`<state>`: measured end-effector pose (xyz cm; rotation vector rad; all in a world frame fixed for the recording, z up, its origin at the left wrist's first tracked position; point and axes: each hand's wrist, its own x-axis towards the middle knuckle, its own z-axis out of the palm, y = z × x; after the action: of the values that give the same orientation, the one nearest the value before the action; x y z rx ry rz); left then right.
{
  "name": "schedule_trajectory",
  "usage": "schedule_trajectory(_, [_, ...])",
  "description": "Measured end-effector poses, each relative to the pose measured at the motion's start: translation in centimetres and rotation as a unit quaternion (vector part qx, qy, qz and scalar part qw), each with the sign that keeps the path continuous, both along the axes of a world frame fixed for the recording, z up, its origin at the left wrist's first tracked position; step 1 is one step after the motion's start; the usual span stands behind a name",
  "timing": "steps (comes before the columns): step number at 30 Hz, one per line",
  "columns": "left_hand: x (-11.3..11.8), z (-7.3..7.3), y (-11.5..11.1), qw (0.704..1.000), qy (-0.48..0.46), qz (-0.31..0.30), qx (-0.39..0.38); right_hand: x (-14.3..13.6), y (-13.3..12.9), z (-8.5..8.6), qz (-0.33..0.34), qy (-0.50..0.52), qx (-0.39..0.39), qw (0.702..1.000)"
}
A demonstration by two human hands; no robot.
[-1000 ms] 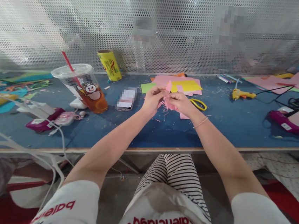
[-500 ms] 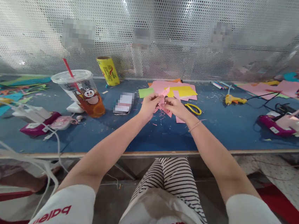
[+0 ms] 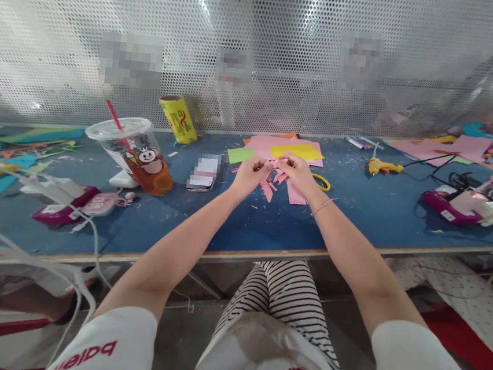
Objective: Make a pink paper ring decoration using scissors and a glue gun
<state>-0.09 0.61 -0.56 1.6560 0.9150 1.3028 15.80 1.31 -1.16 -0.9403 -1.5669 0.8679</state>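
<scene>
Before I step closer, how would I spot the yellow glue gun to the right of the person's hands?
Find the long blue table, then the person's right hand. Go right, past the yellow loop beside that hand, to the yellow glue gun. Unlike the loop, it has a dark cord running right.

Perforated metal screen (image 3: 280, 14) behind blue tabletop (image 3: 254, 232); grey floor (image 3: 179, 335).

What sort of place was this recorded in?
Probably a craft workshop: the long, blue-topped worktable holds flat pink and yellow paper sheets and a yellow, pistol-shaped hot-glue gun.
</scene>
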Motion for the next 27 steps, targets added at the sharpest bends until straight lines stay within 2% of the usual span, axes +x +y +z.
schedule_trajectory(5, [0.3, 0.0, -0.6, 0.999, -0.007, -0.037, -0.005, -0.1, -0.4, 0.1, 0.003, 0.016, 0.010, 1.000])
schedule_trajectory(12, [0.5, -0.3, -0.6, 0.998, -0.043, -0.030, -0.023, -0.4, -0.7, 0.1, -0.024, 0.027, 0.006, 0.999])
schedule_trajectory(20, [0.5, -0.6, -0.2, 0.996, -0.073, -0.023, -0.045, -1.2, -0.5, -0.4, -0.042, 0.087, 0.012, 0.995])
schedule_trajectory(27, [0.5, -0.3, -0.3, 0.996, -0.075, 0.008, -0.040, -1.3, -0.8, 0.0, -0.031, 0.027, -0.018, 0.999])
